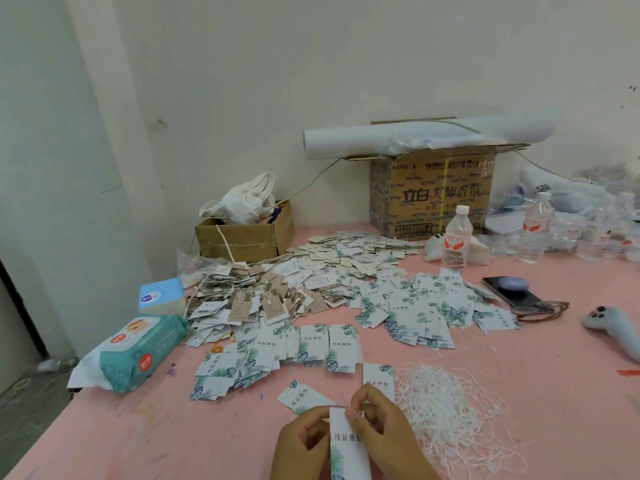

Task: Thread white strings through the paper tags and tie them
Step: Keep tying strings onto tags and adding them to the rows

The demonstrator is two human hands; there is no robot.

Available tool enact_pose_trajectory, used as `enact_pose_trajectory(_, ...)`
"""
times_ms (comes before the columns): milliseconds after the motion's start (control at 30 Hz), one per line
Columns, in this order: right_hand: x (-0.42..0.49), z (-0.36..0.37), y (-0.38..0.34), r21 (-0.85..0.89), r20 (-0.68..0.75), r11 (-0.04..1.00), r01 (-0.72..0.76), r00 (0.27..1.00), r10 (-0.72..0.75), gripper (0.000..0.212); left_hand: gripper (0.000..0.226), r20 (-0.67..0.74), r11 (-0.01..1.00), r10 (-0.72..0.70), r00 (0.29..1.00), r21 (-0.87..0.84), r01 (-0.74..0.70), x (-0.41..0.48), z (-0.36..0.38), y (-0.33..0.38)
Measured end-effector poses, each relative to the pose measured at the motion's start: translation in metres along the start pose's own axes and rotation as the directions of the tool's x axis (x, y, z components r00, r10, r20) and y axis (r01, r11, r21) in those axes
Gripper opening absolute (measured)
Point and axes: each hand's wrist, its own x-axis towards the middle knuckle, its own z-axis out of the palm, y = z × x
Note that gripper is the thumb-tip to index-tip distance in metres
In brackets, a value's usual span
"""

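In the head view the left hand [304, 441] grips the left edge of one paper tag [346, 445] and the right hand [384, 427] pinches its top edge, with the loose white strings [450, 410] heaped just right of the right hand. Most work seems left: a heap of strung tags [256, 296] lies far ahead to the left, while many unstrung tags [415, 306] spread ahead. The hole, and any string in the pinch, are too small to see, and the tag's bottom is cut off.

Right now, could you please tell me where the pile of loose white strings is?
In the head view, the white strings lie heaped on the pink table at lower right, just right of the right hand.
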Motion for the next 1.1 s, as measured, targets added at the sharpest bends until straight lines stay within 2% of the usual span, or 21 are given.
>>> enact_pose_trajectory(233, 0.003, -0.001, 0.000, -0.044, 0.051, 0.998, -0.051, 0.997, 0.053, 0.014, 0.016, -0.029, 1.000, -0.021, 0.999, 0.004, 0.021, 0.000, -0.001, -0.004)
enact_pose_trajectory(367, 0.004, -0.001, 0.002, -0.092, 0.050, 0.995, -0.049, 0.997, 0.053, 0.014, 0.025, -0.026, 1.000, -0.027, 0.999, 0.015, 0.027, 0.002, -0.002, -0.007)
enact_pose_trajectory(633, 0.005, -0.001, 0.005, -0.114, 0.054, 0.992, -0.057, 0.997, 0.063, 0.013, 0.022, -0.033, 0.999, -0.012, 0.999, 0.038, 0.013, 0.001, 0.001, -0.002)
enact_pose_trajectory(800, 0.004, 0.002, 0.005, -0.130, 0.025, 0.991, -0.019, 0.999, 0.023, 0.006, 0.021, -0.112, 1.000, 0.018, 0.993, -0.013, -0.020, -0.003, 0.003, 0.007)
enact_pose_trajectory(933, 0.004, 0.001, 0.007, -0.153, -0.019, 0.988, -0.003, 1.000, 0.000, 0.008, 0.005, -0.188, 0.993, 0.006, 0.982, -0.111, -0.028, 0.001, 0.000, 0.007)
enact_pose_trajectory(1033, 0.004, 0.001, 0.005, -0.169, -0.073, 0.986, 0.001, 0.997, -0.014, 0.014, 0.008, -0.229, 0.949, -0.101, 0.968, -0.314, 0.024, 0.005, -0.005, 0.003)
enact_pose_trajectory(1100, 0.003, 0.001, 0.003, -0.156, -0.105, 0.988, -0.001, 0.994, -0.016, 0.018, 0.014, -0.232, 0.922, -0.138, 0.963, -0.386, 0.039, 0.008, -0.010, 0.001)
